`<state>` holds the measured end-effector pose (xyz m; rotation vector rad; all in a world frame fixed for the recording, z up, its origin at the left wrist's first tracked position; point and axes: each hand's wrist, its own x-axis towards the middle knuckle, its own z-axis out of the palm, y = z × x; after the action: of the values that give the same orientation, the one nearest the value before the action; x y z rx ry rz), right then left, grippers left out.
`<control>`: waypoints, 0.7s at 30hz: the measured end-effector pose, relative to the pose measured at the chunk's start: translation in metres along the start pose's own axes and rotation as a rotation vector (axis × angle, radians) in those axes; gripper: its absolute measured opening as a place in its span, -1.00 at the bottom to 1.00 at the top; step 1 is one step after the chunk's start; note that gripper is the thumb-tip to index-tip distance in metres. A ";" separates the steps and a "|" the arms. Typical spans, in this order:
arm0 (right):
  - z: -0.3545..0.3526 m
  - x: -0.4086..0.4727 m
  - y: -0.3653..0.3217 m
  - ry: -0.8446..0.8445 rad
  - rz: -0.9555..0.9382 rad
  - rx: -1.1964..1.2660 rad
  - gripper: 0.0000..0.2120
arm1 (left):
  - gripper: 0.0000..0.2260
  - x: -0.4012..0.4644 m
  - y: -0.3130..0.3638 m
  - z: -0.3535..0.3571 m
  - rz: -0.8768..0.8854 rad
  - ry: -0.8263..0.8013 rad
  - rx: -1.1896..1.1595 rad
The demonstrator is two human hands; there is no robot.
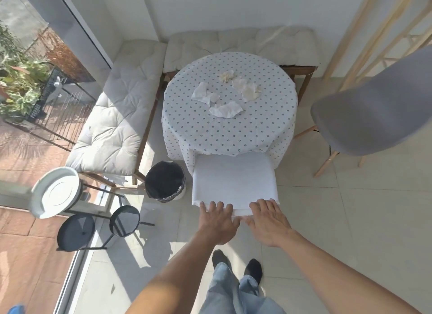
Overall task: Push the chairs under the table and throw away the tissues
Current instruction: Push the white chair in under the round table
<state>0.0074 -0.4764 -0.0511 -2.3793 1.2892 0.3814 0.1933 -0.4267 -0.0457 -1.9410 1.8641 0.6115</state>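
A home dining nook in a sunroom: a round table (230, 131) in a dotted cloth, cushioned corner benches (121, 107) behind and left of it, a bin (164, 181) beside it, glass doors (46, 56) to a patio farther left.

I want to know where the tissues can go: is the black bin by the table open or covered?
Open. The black bin shows no lid, and its dark liner is visible from above. Whether anything lies inside, I cannot tell.
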 end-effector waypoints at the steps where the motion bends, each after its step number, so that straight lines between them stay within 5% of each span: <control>1: -0.002 0.005 0.002 0.001 0.002 -0.002 -0.49 | -0.45 0.005 -0.001 -0.002 0.002 0.002 -0.001; 16: -0.021 0.056 -0.003 0.014 0.077 -0.011 -0.49 | -0.41 0.060 -0.034 -0.031 0.062 -0.016 0.000; 21: -0.033 0.062 -0.004 -0.078 0.117 0.053 -0.42 | -0.42 0.069 -0.037 -0.045 0.057 -0.139 -0.013</control>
<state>0.0458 -0.5353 -0.0473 -2.2291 1.3884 0.4638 0.2340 -0.5074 -0.0476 -1.8096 1.8383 0.7577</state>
